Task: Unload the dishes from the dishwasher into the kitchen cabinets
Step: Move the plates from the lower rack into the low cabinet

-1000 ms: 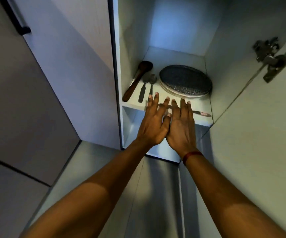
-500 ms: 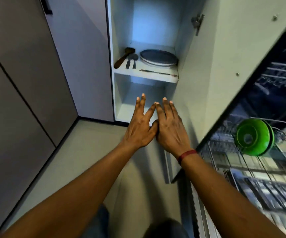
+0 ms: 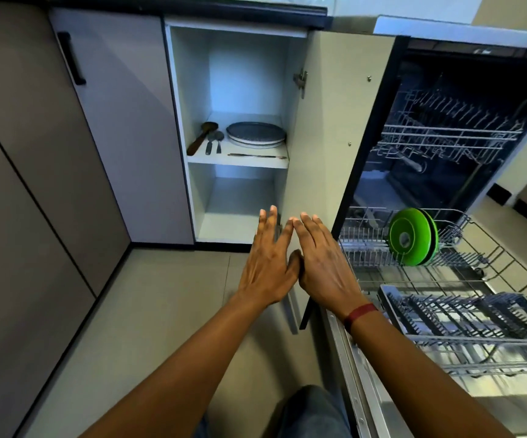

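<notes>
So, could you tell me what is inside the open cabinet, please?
Upper shelf: brown wooden spoon, two small metal spoons, stacked round grey plates, one slim utensil. Lower compartment shows nothing; the left hand covers its front corner.

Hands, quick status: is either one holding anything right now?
Left hand: open, fingers straight, holding nothing.
Right hand: open, fingers straight, holding nothing.

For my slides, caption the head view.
Open left hand and right hand hover before the cabinet; green plates wait in the dishwasher rack.
</notes>
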